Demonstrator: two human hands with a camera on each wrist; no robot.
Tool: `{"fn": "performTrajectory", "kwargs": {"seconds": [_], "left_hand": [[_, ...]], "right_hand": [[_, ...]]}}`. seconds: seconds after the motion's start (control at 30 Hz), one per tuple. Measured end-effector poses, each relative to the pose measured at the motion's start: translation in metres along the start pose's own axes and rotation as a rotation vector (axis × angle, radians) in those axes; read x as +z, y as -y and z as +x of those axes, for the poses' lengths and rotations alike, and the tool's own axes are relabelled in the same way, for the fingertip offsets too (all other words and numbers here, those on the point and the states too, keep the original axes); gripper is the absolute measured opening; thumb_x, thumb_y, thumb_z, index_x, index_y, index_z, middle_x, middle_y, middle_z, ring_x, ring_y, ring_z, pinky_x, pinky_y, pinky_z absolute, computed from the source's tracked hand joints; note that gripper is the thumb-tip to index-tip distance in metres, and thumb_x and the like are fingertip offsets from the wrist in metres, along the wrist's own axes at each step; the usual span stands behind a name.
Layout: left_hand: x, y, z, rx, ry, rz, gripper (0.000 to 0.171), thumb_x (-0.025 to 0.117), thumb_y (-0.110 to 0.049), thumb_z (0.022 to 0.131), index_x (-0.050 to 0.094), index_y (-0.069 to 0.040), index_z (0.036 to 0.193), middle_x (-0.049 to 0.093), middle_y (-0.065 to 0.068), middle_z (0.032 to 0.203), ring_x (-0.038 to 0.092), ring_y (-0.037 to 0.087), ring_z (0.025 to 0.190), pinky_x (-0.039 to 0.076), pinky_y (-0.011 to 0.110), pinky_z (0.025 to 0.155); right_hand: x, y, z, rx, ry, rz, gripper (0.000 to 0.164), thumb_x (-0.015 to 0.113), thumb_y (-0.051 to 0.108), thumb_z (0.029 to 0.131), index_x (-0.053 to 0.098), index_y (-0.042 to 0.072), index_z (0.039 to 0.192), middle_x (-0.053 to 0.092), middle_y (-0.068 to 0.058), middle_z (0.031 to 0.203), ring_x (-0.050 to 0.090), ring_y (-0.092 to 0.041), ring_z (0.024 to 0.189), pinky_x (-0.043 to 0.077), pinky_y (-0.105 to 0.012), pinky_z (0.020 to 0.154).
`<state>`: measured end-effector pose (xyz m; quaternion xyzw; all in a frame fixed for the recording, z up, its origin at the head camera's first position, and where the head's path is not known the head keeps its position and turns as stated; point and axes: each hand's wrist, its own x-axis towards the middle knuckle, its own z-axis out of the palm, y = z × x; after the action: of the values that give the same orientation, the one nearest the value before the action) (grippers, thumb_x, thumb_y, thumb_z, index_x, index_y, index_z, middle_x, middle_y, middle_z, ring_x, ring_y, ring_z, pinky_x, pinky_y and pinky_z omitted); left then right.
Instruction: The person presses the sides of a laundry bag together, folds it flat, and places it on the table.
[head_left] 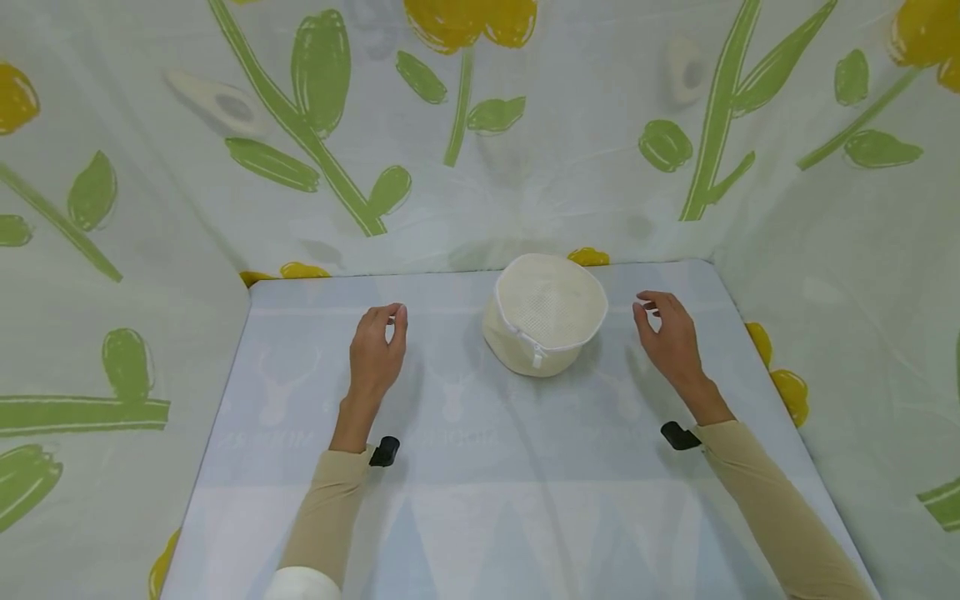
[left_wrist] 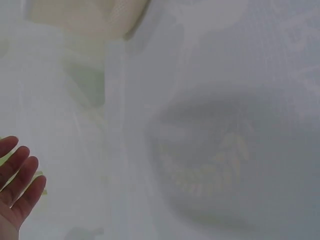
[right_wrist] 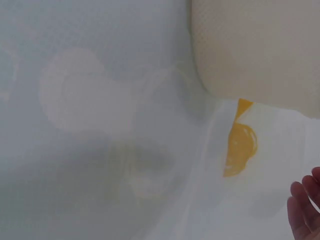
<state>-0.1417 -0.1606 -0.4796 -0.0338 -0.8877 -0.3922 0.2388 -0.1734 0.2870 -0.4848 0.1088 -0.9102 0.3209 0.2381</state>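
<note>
A cream mesh laundry bag [head_left: 551, 304], round and drum-shaped with a white zipper around its top edge, stands upright near the back of the table. The left hand [head_left: 377, 346] hovers to its left, apart from it, with loosely bent fingers and nothing held. To the bag's right is the right hand [head_left: 670, 337], closer to it but not touching, likewise holding nothing. In the left wrist view, part of the bag [left_wrist: 95, 17] shows at the top beyond the spread fingers. The right wrist view has the bag's side [right_wrist: 255, 50] at the upper right.
A pale blue-grey cloth with faint prints covers the table [head_left: 465, 442]. Curtains [head_left: 577, 183] with green leaves and yellow flowers hang behind and along both sides. Black wrist devices [head_left: 385, 451] sit by the cuffs of the tan sleeves [head_left: 322, 508].
</note>
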Motion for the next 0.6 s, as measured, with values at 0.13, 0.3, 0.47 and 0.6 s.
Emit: {"fn": "performTrajectory", "kwargs": {"seconds": [0.13,0.3,0.47,0.6], "left_hand": [[0.005,-0.007,0.002,-0.017,0.013,-0.029,0.035,0.054,-0.025,0.109,0.071,0.004,0.116,0.069,0.019,0.109,0.064,0.035,0.098,0.054,0.048,0.084],[0.012,-0.014,0.004,-0.011,0.023,-0.067,0.032,0.055,-0.023,0.108,0.071,0.004,0.115,0.069,0.019,0.107,0.065,0.033,0.094,0.055,0.047,0.083],[0.02,-0.021,0.005,-0.014,0.028,-0.105,0.032,0.055,-0.022,0.108,0.072,0.005,0.114,0.07,0.019,0.105,0.065,0.032,0.091,0.056,0.046,0.08],[0.028,-0.028,0.008,-0.004,0.03,-0.147,0.031,0.055,-0.02,0.108,0.072,0.006,0.113,0.07,0.019,0.102,0.065,0.032,0.09,0.057,0.047,0.079]], "right_hand": [[0.002,0.005,0.002,0.011,-0.01,0.033,0.022,0.064,0.005,0.1,0.065,-0.009,0.118,0.066,-0.024,0.112,0.064,-0.037,0.097,0.054,-0.054,0.083],[0.004,0.011,0.003,0.033,-0.023,0.078,0.023,0.064,0.006,0.101,0.065,-0.008,0.119,0.067,-0.023,0.11,0.064,-0.035,0.094,0.053,-0.046,0.08],[0.008,0.016,0.005,0.061,-0.015,0.12,0.025,0.064,0.009,0.102,0.065,-0.007,0.121,0.067,-0.022,0.114,0.064,-0.032,0.094,0.049,-0.027,0.08],[0.01,0.019,0.007,0.077,-0.018,0.147,0.025,0.063,0.011,0.103,0.064,-0.006,0.122,0.068,-0.02,0.116,0.064,-0.03,0.094,0.047,-0.018,0.08]]}}
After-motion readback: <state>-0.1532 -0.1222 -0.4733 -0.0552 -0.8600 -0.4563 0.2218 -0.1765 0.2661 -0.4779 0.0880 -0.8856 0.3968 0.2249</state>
